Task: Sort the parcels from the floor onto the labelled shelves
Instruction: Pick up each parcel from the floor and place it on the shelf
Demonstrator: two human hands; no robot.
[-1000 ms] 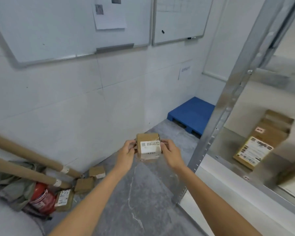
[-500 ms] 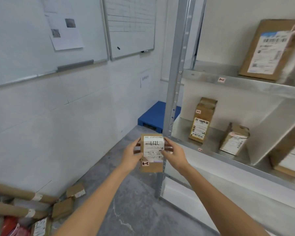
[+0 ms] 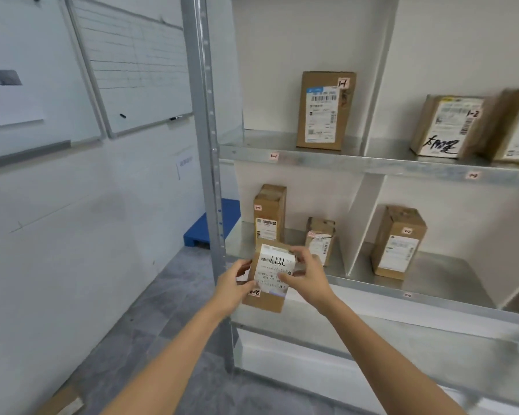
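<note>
Fingers of left hand (image 3: 233,284) and right hand (image 3: 307,277) curled round small labelled parcel (image 3: 269,277), in front of lower shelf (image 3: 372,284), near steel upright (image 3: 206,145).

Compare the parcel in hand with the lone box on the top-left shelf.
The held parcel is gripped by the left hand and right hand, tilted; the top-left box stands upright, untouched. The held parcel's small tag sits bottom-left; the top-left box's sits top-right. Both are brown cardboard with white labels.
</note>
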